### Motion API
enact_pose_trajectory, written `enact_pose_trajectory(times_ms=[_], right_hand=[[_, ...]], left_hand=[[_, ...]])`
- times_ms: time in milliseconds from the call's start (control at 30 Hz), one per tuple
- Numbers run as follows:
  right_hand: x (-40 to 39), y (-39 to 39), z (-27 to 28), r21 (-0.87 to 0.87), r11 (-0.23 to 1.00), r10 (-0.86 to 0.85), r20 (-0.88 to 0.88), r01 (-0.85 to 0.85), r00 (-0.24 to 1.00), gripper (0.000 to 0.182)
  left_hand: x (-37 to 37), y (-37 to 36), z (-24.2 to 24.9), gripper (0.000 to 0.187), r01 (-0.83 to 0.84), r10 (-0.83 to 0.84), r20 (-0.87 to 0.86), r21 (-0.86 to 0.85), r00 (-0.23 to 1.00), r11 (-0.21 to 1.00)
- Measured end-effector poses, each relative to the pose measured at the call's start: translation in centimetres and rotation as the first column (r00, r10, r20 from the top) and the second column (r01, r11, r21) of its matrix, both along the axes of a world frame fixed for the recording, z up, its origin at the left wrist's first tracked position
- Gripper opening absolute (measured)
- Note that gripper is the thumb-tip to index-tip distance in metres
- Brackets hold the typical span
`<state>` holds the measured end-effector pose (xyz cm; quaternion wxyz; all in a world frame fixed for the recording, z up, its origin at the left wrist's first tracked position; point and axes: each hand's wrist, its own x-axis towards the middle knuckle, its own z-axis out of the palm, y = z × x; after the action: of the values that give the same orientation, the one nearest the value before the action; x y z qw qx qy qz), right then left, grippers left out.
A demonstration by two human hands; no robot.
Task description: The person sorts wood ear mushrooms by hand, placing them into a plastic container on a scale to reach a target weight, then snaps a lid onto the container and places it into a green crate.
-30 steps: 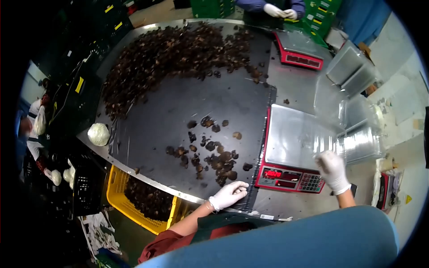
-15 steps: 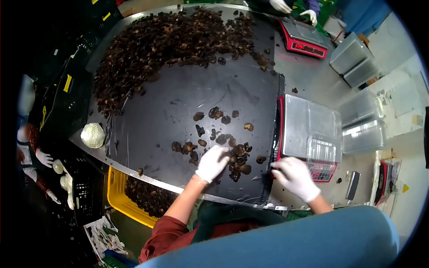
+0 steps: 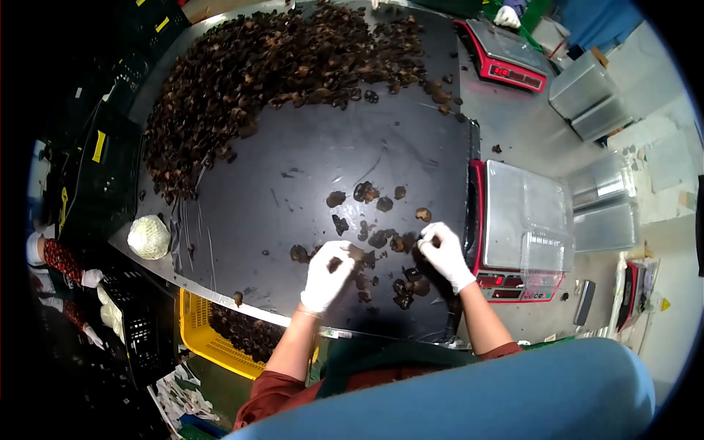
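The fingers (image 3: 339, 258) of the left hand (image 3: 326, 275) are curling narrow around a dark mushroom piece (image 3: 334, 265), pinching it against the gloved palm so it cannot slip. The fingers (image 3: 431, 236) of the right hand (image 3: 444, 254) are bunching close together over another dark piece at their tips; whether they are actually gripping it I cannot tell. Both hands are working in the small scatter of loose mushrooms (image 3: 381, 238), which is lying on the black sheet (image 3: 293, 183) just in front of the person, apart from the rest so that single pieces can be picked out. The big heap of mushrooms (image 3: 271, 66) is sitting well away at the far side of the sheet, serving as the bulk supply. Just to the right of the right hand, a clear plastic tray (image 3: 524, 216) is resting on the red scale (image 3: 513, 282), close enough for a short reach. More clear trays (image 3: 601, 213) are stacked beyond it on the steel desk (image 3: 513, 132). A yellow crate (image 3: 202, 330) of mushrooms is standing below the desk's near edge. A white netted ball (image 3: 149, 237) is lying at the left corner.
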<state>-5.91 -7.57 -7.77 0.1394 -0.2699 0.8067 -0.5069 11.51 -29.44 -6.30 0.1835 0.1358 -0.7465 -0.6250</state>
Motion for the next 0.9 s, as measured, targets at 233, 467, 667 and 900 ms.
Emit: enact_pose_trajectory(times_ms=[233, 467, 667, 900], right_hand=[[-2.5, -4.2, 2.2, 0.059, 0.982, 0.16, 0.225, -0.177, 0.961, 0.016], [-2.4, -9.8, 0.2, 0.399, 0.906, 0.209, -0.131, -0.142, 0.969, 0.035], [-3.7, -7.4, -2.0, 0.038, 0.999, -0.034, 0.324, 0.023, 0.945, 0.019], [-6.4, -5.7, -0.6, -0.088, 0.964, -0.164, 0.541, 0.249, 0.825, 0.014]], left_hand=[[-1.4, -5.0, -1.3, 0.014, -0.054, 0.181, -0.034, 0.887, 0.983, 0.458], [-7.0, -7.4, -3.5, 0.031, -0.231, 0.251, 0.13, -0.151, 0.959, 0.961], [-8.8, -7.4, -5.3, 0.024, -0.042, 0.18, 0.146, -0.652, 0.973, 0.757], [-11.2, -6.2, -3.2, 0.023, -0.115, 0.195, 0.039, -0.69, 0.98, 0.715]])
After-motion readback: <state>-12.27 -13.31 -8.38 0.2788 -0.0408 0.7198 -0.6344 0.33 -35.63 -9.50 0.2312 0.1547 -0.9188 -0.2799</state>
